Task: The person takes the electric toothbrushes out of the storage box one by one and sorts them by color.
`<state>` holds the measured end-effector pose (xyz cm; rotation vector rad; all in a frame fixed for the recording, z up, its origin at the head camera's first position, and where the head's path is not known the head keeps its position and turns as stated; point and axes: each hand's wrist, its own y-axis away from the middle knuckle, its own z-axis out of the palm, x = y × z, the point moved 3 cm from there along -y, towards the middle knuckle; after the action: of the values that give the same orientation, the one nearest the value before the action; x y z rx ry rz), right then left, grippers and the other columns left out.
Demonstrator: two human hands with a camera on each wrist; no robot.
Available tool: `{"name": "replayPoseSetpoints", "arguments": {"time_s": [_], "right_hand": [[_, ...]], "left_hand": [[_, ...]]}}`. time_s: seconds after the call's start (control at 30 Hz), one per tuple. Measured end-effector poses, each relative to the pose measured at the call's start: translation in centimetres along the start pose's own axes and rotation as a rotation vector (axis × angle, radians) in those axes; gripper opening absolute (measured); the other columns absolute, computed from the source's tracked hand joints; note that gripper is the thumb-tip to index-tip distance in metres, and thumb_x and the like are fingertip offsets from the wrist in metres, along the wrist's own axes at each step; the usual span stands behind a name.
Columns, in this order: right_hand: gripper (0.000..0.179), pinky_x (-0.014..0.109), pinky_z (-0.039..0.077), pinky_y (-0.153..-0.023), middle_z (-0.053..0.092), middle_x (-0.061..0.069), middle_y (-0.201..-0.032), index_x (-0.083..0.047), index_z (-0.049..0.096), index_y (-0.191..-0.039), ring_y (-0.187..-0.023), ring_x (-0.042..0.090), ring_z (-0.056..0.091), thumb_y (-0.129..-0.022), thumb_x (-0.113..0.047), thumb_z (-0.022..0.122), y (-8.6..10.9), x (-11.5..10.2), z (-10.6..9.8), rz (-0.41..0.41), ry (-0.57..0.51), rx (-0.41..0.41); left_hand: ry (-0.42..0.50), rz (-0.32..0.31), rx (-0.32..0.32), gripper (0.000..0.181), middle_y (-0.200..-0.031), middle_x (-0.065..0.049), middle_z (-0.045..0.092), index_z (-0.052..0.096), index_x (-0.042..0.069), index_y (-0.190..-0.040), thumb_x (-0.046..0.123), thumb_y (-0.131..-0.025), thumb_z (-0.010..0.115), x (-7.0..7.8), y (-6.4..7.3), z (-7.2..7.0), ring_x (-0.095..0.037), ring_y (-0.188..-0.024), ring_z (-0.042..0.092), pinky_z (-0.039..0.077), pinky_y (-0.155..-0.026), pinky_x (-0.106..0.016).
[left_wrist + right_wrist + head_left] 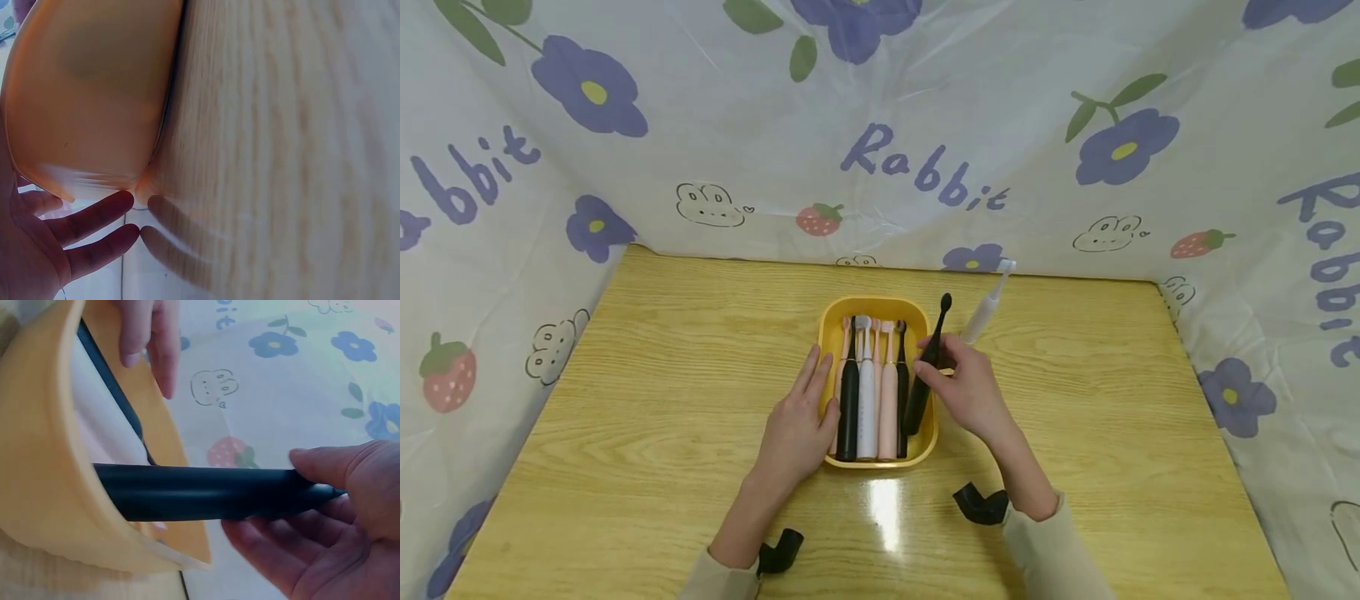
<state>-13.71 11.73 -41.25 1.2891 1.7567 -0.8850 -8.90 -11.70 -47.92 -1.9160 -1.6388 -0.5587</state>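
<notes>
My right hand [966,379] grips a black electric toothbrush [187,492] between thumb and fingers. The toothbrush leans, head up, with its lower end inside the right side of a yellow tray [934,442]. Several electric toothbrushes lie side by side in the tray, among them a black one [847,412], a white one [867,408] and a pink one [887,408]. At the tray's left side, my left hand [796,425] rests against the rim with fairly straight fingers [94,219] along the outer wall.
A white electric toothbrush [983,315] lies beyond my right hand, its head near the back edge of the table. The wood-grain table [685,350] is enclosed by a printed cloth [760,142] behind and at both sides. Black wrist mounts [981,504] stick out beside the sleeves.
</notes>
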Motion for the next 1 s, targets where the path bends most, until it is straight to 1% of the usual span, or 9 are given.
{"name": "replayPoseSetpoints", "arguments": {"time_s": [0.13, 0.27, 0.4, 0.47, 0.63, 0.73, 0.9, 0.93, 1.0], "right_hand": [[0.023, 0.042, 0.060, -0.083, 0.073, 0.015, -0.105, 0.001, 0.067, -0.118, -0.100, 0.031, 0.071, -0.095, -0.005, 0.071, 0.1, -0.4, -1.1, -0.036, -0.074, 0.077], [0.024, 0.031, 0.059, -0.082, 0.072, 0.017, -0.107, 0.003, 0.066, -0.118, -0.099, 0.024, 0.070, -0.094, 0.000, 0.071, 0.3, -0.7, -2.7, -0.092, -0.119, 0.195], [0.025, 0.023, 0.057, -0.081, 0.072, 0.019, -0.106, 0.007, 0.065, -0.118, -0.098, 0.015, 0.069, -0.094, 0.002, 0.071, 0.6, -0.3, -4.8, -0.146, -0.110, 0.305], [0.025, 0.021, 0.057, -0.080, 0.072, 0.020, -0.106, 0.008, 0.065, -0.118, -0.097, 0.013, 0.070, -0.095, 0.001, 0.071, 0.6, 0.1, -6.0, -0.156, -0.071, 0.347], [0.024, 0.015, 0.054, -0.080, 0.072, 0.019, -0.107, 0.007, 0.065, -0.118, -0.096, 0.010, 0.069, -0.097, -0.003, 0.069, 0.5, 2.0, -8.6, -0.105, 0.028, 0.436], [0.024, 0.013, 0.052, -0.081, 0.072, 0.018, -0.107, 0.006, 0.065, -0.118, -0.096, 0.009, 0.068, -0.098, -0.005, 0.069, 0.5, 3.7, -9.9, -0.064, 0.076, 0.488], [0.024, 0.011, 0.051, -0.080, 0.072, 0.018, -0.107, 0.006, 0.065, -0.118, -0.095, 0.008, 0.069, -0.098, -0.006, 0.069, 0.6, 6.7, -11.6, -0.020, 0.143, 0.563], [0.025, 0.011, 0.051, -0.080, 0.072, 0.018, -0.107, 0.006, 0.065, -0.119, -0.095, 0.008, 0.069, -0.098, -0.006, 0.069, 0.6, 7.2, -11.9, -0.015, 0.153, 0.580], [0.025, 0.012, 0.051, -0.081, 0.072, 0.017, -0.106, 0.005, 0.065, -0.119, -0.096, 0.014, 0.071, -0.098, -0.008, 0.068, 0.7, 8.3, -12.5, 0.002, 0.176, 0.617]], "left_hand": [[-0.006, 0.007, 0.008, 0.062, -0.168, -0.013, 0.024, 0.037, 0.003, -0.158, 0.016, -0.101, 0.055, 0.0, 0.0, 0.1, -0.008, -0.043, 0.033, 0.036, -0.042, -0.027], [-0.003, 0.004, 0.002, 0.062, -0.168, -0.013, 0.023, 0.037, 0.003, -0.159, 0.016, -0.101, 0.055, 0.0, 0.0, 0.1, -0.008, -0.042, 0.033, 0.037, -0.042, -0.027], [0.002, -0.009, -0.008, 0.062, -0.169, -0.010, 0.022, 0.035, 0.005, -0.160, 0.017, -0.101, 0.054, -0.1, 0.0, 0.2, -0.009, -0.043, 0.034, 0.037, -0.043, -0.028], [0.004, -0.014, -0.010, 0.063, -0.169, -0.010, 0.021, 0.035, 0.005, -0.160, 0.017, -0.101, 0.054, -0.1, 0.0, 0.2, -0.009, -0.043, 0.035, 0.038, -0.044, -0.028], [0.010, -0.019, -0.011, 0.063, -0.170, -0.009, 0.020, 0.035, 0.006, -0.160, 0.017, -0.102, 0.055, -0.3, -0.1, 0.3, -0.010, -0.044, 0.036, 0.039, -0.045, -0.029], [0.011, -0.020, -0.013, 0.063, -0.170, -0.008, 0.019, 0.034, 0.007, -0.160, 0.018, -0.102, 0.055, -0.4, -0.1, 0.3, -0.010, -0.044, 0.036, 0.039, -0.046, -0.030], [0.009, -0.022, -0.014, 0.063, -0.170, -0.008, 0.020, 0.034, 0.007, -0.160, 0.017, -0.102, 0.054, -0.3, -0.1, 0.2, -0.011, -0.045, 0.036, 0.040, -0.048, -0.031], [0.008, -0.021, -0.015, 0.063, -0.170, -0.008, 0.020, 0.034, 0.007, -0.160, 0.017, -0.102, 0.054, -0.3, -0.1, 0.2, -0.011, -0.045, 0.036, 0.040, -0.048, -0.031], [0.011, -0.018, -0.014, 0.063, -0.170, -0.009, 0.020, 0.035, 0.007, -0.160, 0.017, -0.102, 0.054, -0.3, -0.2, 0.3, -0.011, -0.045, 0.037, 0.040, -0.049, -0.032]]}}
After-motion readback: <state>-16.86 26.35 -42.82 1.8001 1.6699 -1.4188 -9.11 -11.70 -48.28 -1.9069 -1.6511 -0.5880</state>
